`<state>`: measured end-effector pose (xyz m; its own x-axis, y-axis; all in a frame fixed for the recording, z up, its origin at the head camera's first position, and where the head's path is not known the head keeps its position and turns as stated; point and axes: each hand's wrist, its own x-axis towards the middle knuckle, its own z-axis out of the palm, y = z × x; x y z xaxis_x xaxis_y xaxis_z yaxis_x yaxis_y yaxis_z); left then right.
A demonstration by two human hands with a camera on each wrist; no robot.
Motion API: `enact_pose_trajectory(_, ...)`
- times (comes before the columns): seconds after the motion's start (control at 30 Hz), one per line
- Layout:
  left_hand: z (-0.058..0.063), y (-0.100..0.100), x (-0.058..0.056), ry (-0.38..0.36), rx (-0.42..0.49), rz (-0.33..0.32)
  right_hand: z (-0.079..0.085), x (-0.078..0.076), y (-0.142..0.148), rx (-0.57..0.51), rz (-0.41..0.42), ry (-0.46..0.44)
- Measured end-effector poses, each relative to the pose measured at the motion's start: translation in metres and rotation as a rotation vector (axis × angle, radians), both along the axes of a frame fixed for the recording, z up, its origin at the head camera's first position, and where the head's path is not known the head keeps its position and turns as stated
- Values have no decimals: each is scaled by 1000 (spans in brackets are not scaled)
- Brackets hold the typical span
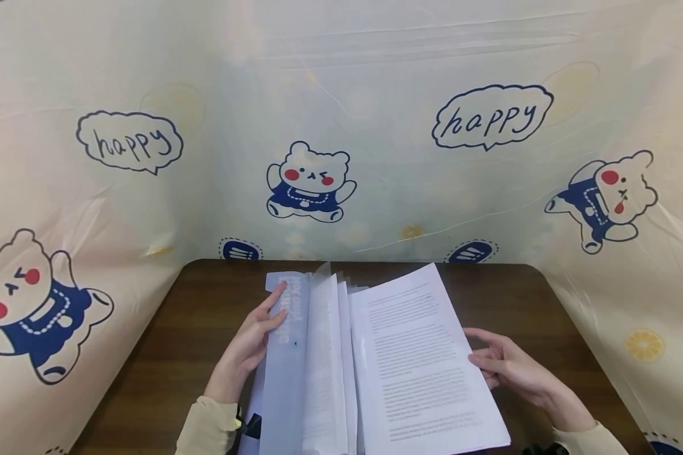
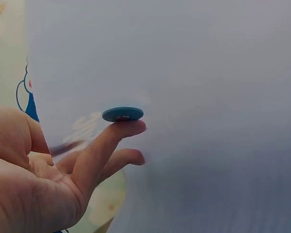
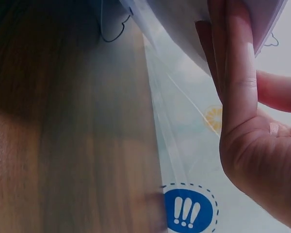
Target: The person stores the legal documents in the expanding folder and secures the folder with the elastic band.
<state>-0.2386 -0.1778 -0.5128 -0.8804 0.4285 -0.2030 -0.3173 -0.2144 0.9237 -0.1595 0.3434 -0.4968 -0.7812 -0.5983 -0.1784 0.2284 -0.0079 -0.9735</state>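
A pale blue translucent document folder with white lettering is held spread over the table. My left hand grips its flap by the left edge. In the left wrist view, fingers curl behind the sheet, beside a round blue snap button. To the right, a stack of printed papers leans out at an angle. My right hand pinches its right edge, with thumb and fingers on opposite faces. Several more white sheets stand fanned between the flap and that stack.
A dark brown wooden table with rounded far corners lies beneath. Pale curtain fabric printed with bears and "happy" bubbles surrounds it at the back and both sides. A small black clip-like piece shows beside the left sleeve.
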Motion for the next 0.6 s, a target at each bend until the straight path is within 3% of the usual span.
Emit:
enact_pose_trajectory(0.33,0,3,2,-10,-9,10,0,-14,-23,50,-18,-35)
enact_pose_trajectory(0.6,1,3,1,-16,-33,20,-2,-17,-34,70,-53,-35)
